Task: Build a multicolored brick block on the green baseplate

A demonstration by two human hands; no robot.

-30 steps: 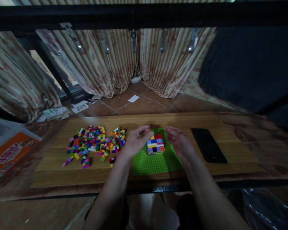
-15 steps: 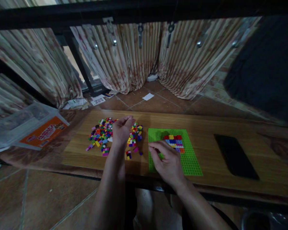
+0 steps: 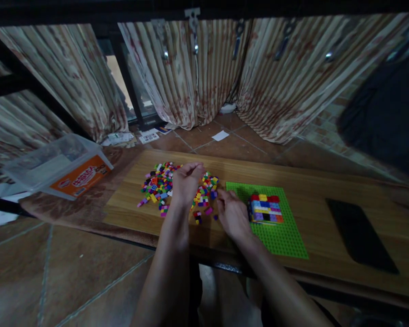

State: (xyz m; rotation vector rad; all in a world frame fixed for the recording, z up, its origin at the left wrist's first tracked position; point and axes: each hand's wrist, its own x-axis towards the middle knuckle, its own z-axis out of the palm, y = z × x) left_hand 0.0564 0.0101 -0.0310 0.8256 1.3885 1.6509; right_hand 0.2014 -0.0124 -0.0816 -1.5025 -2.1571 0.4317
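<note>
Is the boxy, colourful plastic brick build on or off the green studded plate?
On: the brick build rests on the green plate, whose studs show beside it.

Over a pile of loose bricks (image 3: 159, 182), the left hand (image 3: 187, 184) bends its fingers; whether it grips one cannot be told. The right hand (image 3: 232, 212), at its four o'clock, curls just beside the pile. At the right hand's three o'clock, a multicoloured brick block (image 3: 266, 210) stands on a green baseplate (image 3: 289, 240). Farther toward three lies a black flat device (image 3: 363, 236); toward nine, beyond the pile, sits a clear box (image 3: 71, 173) with an orange label.
</note>
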